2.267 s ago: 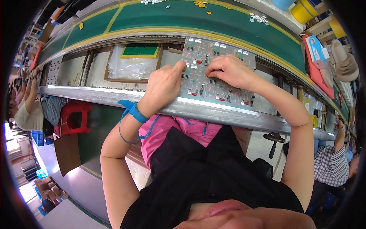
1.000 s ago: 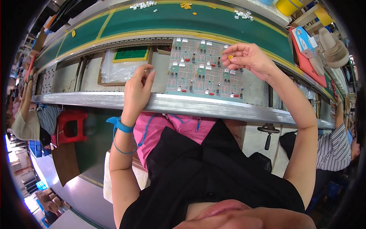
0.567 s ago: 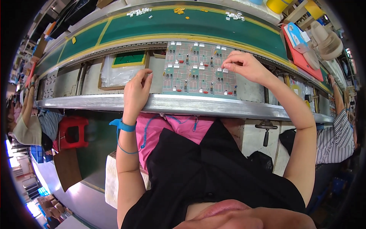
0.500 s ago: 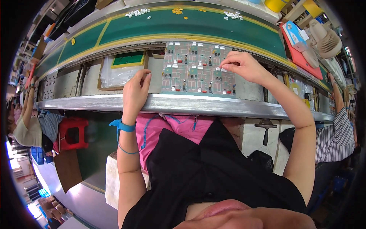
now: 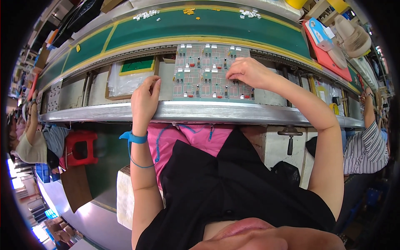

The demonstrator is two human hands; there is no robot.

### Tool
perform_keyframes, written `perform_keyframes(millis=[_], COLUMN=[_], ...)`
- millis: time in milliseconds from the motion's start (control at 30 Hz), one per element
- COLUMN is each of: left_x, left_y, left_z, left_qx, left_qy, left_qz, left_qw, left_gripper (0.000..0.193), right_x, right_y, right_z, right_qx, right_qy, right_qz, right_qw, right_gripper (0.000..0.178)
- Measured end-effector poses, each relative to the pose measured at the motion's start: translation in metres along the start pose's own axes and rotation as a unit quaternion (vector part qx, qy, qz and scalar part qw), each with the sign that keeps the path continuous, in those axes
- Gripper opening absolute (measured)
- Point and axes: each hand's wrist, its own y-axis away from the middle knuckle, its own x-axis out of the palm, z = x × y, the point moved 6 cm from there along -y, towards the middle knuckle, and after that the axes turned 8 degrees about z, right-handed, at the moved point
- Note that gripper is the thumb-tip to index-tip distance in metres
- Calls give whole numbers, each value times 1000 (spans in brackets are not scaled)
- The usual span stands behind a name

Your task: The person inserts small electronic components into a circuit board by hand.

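While the right hand [image 5: 248, 73] has its thumb and fingertips drawn together over the right half of the circuit board [image 5: 216, 85], whether they pinch a part cannot be told. The left hand [image 5: 145, 98] hangs loosely curled, thumb and fingers apart, left of the board. The board lies flat, just beyond the metal rail [image 5: 216, 111], and looks light, thin and stiff; its standing components would likely bend or snap under a careless palm, so its bare side edges seem the safest hold. Beyond the board, on the green belt [image 5: 166, 31], lie yellow pieces [image 5: 189, 11] and white pieces [image 5: 251, 14], probably light, hard and best taken between fingertips.
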Motion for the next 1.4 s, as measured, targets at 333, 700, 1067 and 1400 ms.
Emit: perform_keyframes(millis=[333,700,1067,1400], left_x=[0,-1,0,0], left_y=[2,0,1,1], left_z=[-2,-1,-4,-2], left_qx=[1,-1,-8,0], left_qy=[-6,-16,-19,-18], left_qz=[0,-4,4,-5], left_qw=[1000,1000,1000,1000], left_gripper=[18,18,18,19], right_x=[-5,-8,-5,2], right_y=[1,-3,-4,7], right_z=[5,5,10,12], right_qx=[-85,-135,-188,-201], right_qy=[10,-7,32,86], right_qz=[27,31,75,22], right_qw=[996,990,979,976], right_gripper=[14,6,14,17])
